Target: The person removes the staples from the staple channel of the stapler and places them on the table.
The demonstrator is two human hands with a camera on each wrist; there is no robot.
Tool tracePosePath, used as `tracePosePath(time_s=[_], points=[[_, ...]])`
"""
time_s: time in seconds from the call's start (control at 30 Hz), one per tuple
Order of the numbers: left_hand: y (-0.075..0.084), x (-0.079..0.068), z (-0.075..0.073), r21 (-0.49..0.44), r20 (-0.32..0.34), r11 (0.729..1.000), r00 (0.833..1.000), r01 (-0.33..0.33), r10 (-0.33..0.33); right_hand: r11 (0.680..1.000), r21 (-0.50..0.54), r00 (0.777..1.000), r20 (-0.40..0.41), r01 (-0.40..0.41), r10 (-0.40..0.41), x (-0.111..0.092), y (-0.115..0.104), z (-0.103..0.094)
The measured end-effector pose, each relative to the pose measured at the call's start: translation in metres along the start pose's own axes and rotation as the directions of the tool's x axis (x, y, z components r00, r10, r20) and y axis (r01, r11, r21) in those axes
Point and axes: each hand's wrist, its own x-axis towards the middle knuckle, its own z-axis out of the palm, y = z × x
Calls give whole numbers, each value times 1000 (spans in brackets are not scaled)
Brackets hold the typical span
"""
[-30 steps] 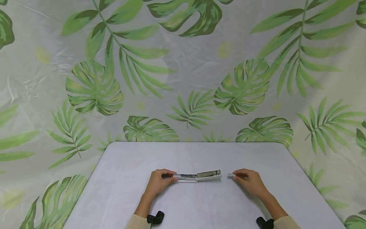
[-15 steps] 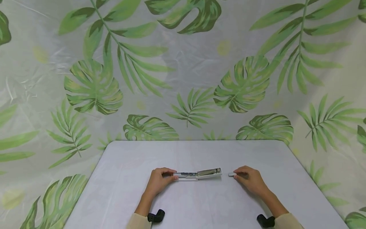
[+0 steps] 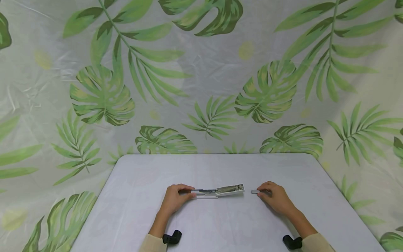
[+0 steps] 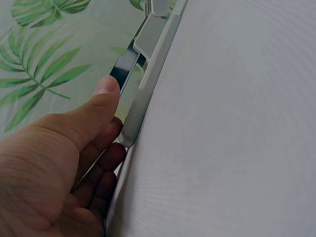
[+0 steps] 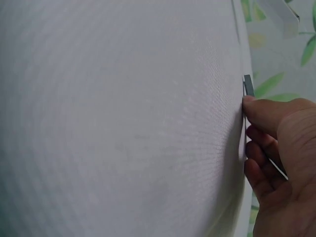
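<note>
A white stapler [image 3: 231, 190] lies on the table with its top swung right back, so its metal inside shows. My left hand [image 3: 177, 199] grips its left end between thumb and fingers. In the left wrist view the thumb [image 4: 106, 88] presses the dark metal magazine [image 4: 124, 68] above the pale base [image 4: 148, 84]. To the right of the stapler, a gap away from its raised end, my right hand [image 3: 274, 197] pinches a small grey strip of staples [image 3: 254, 192]. That strip [image 5: 249, 85] sticks up past the thumb in the right wrist view.
A white cloth covers the table [image 3: 201, 224], whose far edge meets a leaf-patterned curtain [image 3: 201, 70]. Each wrist wears a black camera mount, one on the left [image 3: 172, 238] and one on the right [image 3: 292, 242].
The right hand has shifted very slightly away with the staple strip, which has turned a little in its fingers. The left hand and stapler hold still; the head view has tilted slightly.
</note>
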Motion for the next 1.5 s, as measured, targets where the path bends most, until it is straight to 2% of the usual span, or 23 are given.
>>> tracePosePath(time_s=[0.73, 1.07, 1.4, 1.5], points=[[-3, 1, 2, -6, -8, 1000, 1000, -29, 29, 1000, -1, 1000, 1, -22, 22, -2, 0, -2], [-2, 2, 3, -10, -3, 1000, 1000, -9, 9, 999, 25, 999, 21, -37, 37, -5, 1, -6], [-2, 0, 0, -5, 2, 1000, 1000, 11, -11, 993, 65, 994, 50, -99, 96, -6, -4, -6], [-2, -1, 0, -8, 2, 1000, 1000, 5, -4, 994, 68, 995, 44, -88, 86, -7, -8, -8]])
